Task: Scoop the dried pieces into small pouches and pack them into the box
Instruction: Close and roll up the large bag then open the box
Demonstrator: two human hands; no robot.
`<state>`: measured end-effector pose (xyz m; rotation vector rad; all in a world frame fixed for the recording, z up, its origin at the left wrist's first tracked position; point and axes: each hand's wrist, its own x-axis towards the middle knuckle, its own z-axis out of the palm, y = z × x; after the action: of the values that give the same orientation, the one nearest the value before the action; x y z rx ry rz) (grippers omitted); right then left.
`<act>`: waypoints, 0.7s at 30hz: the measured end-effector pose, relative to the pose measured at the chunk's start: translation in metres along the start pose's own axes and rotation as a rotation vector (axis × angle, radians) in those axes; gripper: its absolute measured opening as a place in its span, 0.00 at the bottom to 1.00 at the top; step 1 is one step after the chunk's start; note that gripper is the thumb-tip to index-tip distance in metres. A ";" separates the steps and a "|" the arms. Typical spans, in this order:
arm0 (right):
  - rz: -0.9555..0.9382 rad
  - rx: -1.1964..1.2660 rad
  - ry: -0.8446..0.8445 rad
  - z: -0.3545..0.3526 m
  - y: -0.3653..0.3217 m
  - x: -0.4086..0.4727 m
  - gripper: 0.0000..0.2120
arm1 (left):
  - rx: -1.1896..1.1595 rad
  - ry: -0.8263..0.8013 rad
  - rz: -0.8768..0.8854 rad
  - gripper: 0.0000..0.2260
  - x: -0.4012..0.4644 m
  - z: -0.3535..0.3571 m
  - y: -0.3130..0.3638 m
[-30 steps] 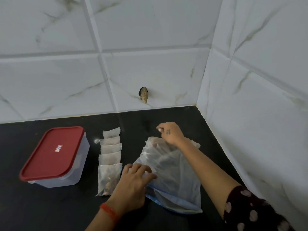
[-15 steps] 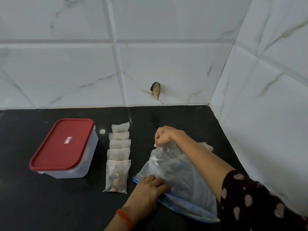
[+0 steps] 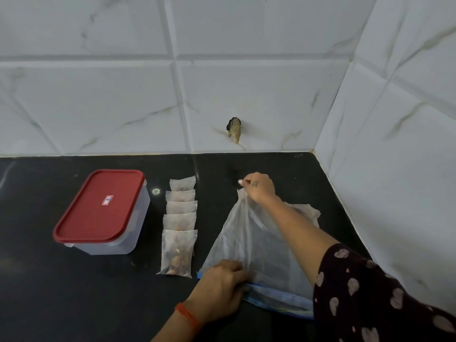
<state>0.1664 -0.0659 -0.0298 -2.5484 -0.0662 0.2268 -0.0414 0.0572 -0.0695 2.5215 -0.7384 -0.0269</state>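
Note:
A large translucent zip bag (image 3: 249,240) with a blue seal strip lies on the black counter, right of centre. My right hand (image 3: 257,187) pinches its far corner and lifts it into a peak. My left hand (image 3: 220,290) grips the near blue-sealed edge against the counter. Left of the bag, several small filled pouches (image 3: 179,228) lie in an overlapping column; brown dried pieces show in the nearest one. A clear plastic box with its red lid (image 3: 98,206) on stands further left.
The black counter (image 3: 74,292) ends at white marble-look tiled walls behind and to the right, forming a corner. A small dark object (image 3: 234,129) is stuck on the back wall just above the counter.
My right hand has closed on the bag's far corner and pulled it up and away. My left hand slid down to the bag's near edge.

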 end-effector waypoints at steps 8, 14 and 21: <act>0.187 -0.029 -0.346 -0.058 0.053 -0.013 0.11 | 0.093 -0.093 0.042 0.14 -0.004 0.007 0.002; 0.069 -0.180 -0.014 -0.029 0.057 -0.026 0.09 | 0.133 -0.084 0.113 0.14 -0.003 0.009 0.005; -0.060 0.034 0.184 -0.029 0.062 -0.076 0.17 | 0.125 -0.097 0.137 0.19 -0.005 0.001 0.005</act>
<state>0.0971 -0.1410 -0.0288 -2.5175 -0.0669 -0.0293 -0.0484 0.0554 -0.0687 2.5957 -0.9778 -0.0575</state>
